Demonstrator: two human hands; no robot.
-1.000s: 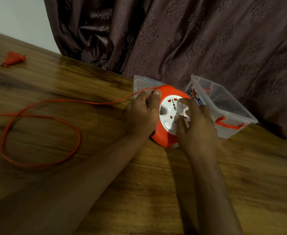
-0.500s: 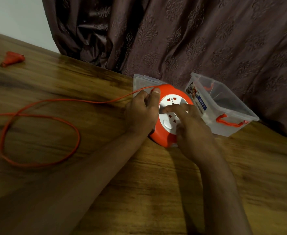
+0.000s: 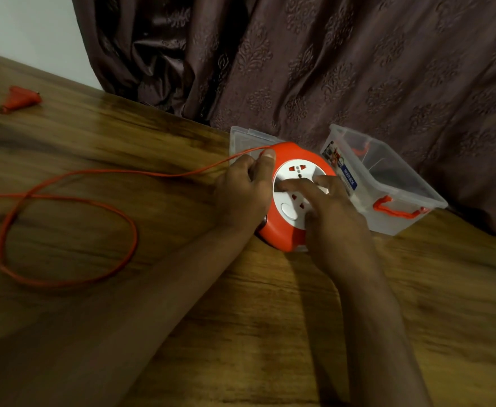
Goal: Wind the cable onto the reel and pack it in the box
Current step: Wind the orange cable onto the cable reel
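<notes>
1. While I watch through the head view, the wooden counter (image 3: 270, 333) carries everything, with a dark patterned curtain (image 3: 343, 60) hanging along its far edge.
2. A clear plastic box (image 3: 393, 183) sits open at the far right against the curtain, with an orange handle (image 3: 393, 211) on its near end and a printed label on its left wall.
3. A flat clear lid (image 3: 242, 141) lies just behind the reel, partly hidden by it.
4. The orange reel (image 3: 282, 230) with its white socket face (image 3: 296, 171) rests on the counter just left of the box, tilted toward me.
5. The orange cable (image 3: 65, 224) leaves the reel's top left edge, runs left across the counter and lies in one loose loop well apart from the reel.
6. An orange plug (image 3: 21, 98) lies at the far left corner, well apart from everything else.
7. My left hand (image 3: 244, 198) wraps the reel's left rim, thumb up on the top edge beside the cable's exit; this grip is closed around the reel.
8. My right hand (image 3: 335, 218) lies over the socket face, fingers (image 3: 296, 186) stretched leftward and pressing flat; it clasps nothing.
9. Both forearms reach in from the bottom edge, the left on a long diagonal, the right nearly straight.
</notes>
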